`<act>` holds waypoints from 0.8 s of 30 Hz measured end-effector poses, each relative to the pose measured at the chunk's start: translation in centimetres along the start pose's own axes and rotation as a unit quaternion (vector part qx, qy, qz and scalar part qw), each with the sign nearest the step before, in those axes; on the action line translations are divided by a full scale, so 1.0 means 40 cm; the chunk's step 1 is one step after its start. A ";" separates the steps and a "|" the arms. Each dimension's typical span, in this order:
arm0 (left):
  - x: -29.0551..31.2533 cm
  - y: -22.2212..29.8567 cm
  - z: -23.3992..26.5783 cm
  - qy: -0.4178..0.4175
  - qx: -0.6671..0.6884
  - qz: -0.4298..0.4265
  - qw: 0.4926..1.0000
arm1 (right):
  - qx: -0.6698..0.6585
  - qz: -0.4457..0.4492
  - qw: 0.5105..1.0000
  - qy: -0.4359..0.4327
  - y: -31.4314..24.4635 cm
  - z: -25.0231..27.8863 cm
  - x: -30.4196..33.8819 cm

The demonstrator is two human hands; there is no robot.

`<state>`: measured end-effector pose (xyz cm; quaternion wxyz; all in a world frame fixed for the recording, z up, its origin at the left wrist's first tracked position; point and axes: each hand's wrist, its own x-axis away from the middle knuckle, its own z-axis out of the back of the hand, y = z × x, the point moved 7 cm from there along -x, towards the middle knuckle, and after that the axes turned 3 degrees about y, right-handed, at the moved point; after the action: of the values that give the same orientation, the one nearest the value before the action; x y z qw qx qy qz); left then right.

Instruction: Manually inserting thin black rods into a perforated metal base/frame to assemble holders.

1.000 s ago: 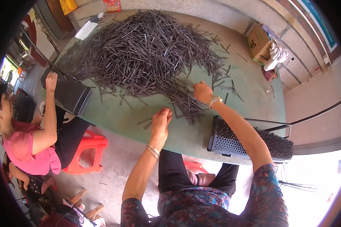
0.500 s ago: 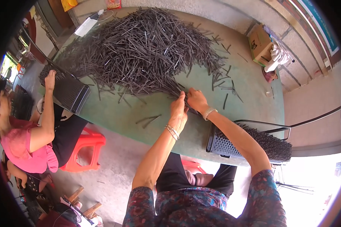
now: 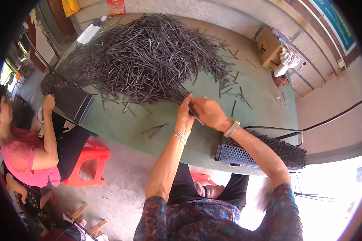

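Note:
A big heap of thin dark sticks [image 3: 149, 56] covers the far middle of the green table. At its near edge, my left hand [image 3: 185, 114] is closed around a small bunch of these sticks, thumb upward. My right hand [image 3: 210, 114] is beside it on the right, slightly blurred, its fingers curled in against the same bunch. A few stick ends show between and below the two hands. By my right forearm is a black perforated rack [image 3: 237, 154] with a wire handle, densely filled with upright dark sticks.
Loose sticks [image 3: 155, 129] lie on the green table [image 3: 124, 126]. At the back right stand a cardboard box [image 3: 269, 50] and a white cloth [image 3: 285, 58]. A co-worker in pink [image 3: 32, 152] sits at left by a similar rack [image 3: 74, 100], near a red stool [image 3: 88, 164].
My right hand has shifted slightly down and turned, with its wrist more to the right. My left hand has moved slightly left. The co-worker's hand has dropped lower beside their rack.

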<state>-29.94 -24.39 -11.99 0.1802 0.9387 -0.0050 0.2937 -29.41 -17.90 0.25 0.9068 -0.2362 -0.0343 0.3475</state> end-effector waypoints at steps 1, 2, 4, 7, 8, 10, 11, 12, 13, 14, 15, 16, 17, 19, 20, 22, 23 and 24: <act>0.001 0.014 -0.017 -0.023 0.029 -0.024 0.999 | -0.050 -0.004 0.998 0.040 -0.011 0.056 -0.012; 0.004 0.029 -0.032 -0.046 0.058 -0.047 0.996 | -0.100 -0.007 0.992 0.079 -0.011 0.096 -0.018; -0.001 0.027 -0.064 -0.048 0.086 -0.037 0.994 | -0.077 -0.007 0.992 0.098 0.020 0.142 -0.011; -0.006 0.034 -0.104 -0.073 0.126 -0.030 0.989 | -0.027 -0.030 0.998 0.045 0.075 0.157 0.000; -0.007 0.036 -0.106 -0.059 0.130 -0.038 0.989 | -0.102 -0.074 0.992 -0.025 0.100 0.135 0.020; -0.008 0.042 -0.102 -0.056 0.133 -0.043 0.989 | -0.179 -0.117 0.972 -0.097 0.111 0.093 0.052; -0.010 0.047 -0.103 -0.056 0.132 -0.044 0.989 | -0.301 -0.193 0.931 -0.074 0.142 0.066 0.063; -0.012 0.056 -0.095 -0.040 0.149 -0.053 0.987 | -0.418 -0.264 0.868 -0.050 0.152 0.046 0.076; -0.008 0.064 -0.087 -0.023 0.166 -0.063 0.984 | -0.419 -0.263 0.867 -0.052 0.148 0.039 0.081; -0.007 0.066 -0.081 -0.025 0.184 -0.064 0.980 | -0.414 -0.275 0.866 -0.062 0.146 0.030 0.089; 0.003 0.062 -0.092 -0.027 0.183 -0.062 0.981 | -0.407 -0.288 0.864 -0.067 0.151 0.029 0.097; 0.016 0.059 -0.103 -0.035 0.165 -0.073 0.983 | -0.407 -0.289 0.864 -0.066 0.158 0.021 0.100; 0.028 0.058 -0.114 -0.044 0.147 -0.084 0.985 | -0.401 -0.282 0.871 -0.042 0.168 0.016 0.098; 0.038 0.057 -0.114 -0.053 0.135 -0.091 0.985 | -0.397 -0.273 0.876 -0.022 0.162 0.009 0.093; 0.041 0.057 -0.118 -0.064 0.124 -0.095 0.986 | -0.382 -0.278 0.881 0.010 0.169 0.017 0.094; 0.038 0.054 -0.108 -0.054 0.119 -0.095 0.987 | -0.368 -0.283 0.885 0.042 0.172 0.027 0.094; 0.035 0.050 -0.104 -0.045 0.114 -0.093 0.988 | -0.370 -0.273 0.887 0.046 0.173 0.038 0.096; 0.026 0.061 -0.092 -0.043 0.115 -0.098 0.988 | -0.375 -0.259 0.889 0.046 0.162 0.046 0.090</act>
<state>-31.38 -25.31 -7.82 0.0986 0.9610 0.1126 0.2325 -31.08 -10.64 -1.44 0.8092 -0.5571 -0.1799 0.0498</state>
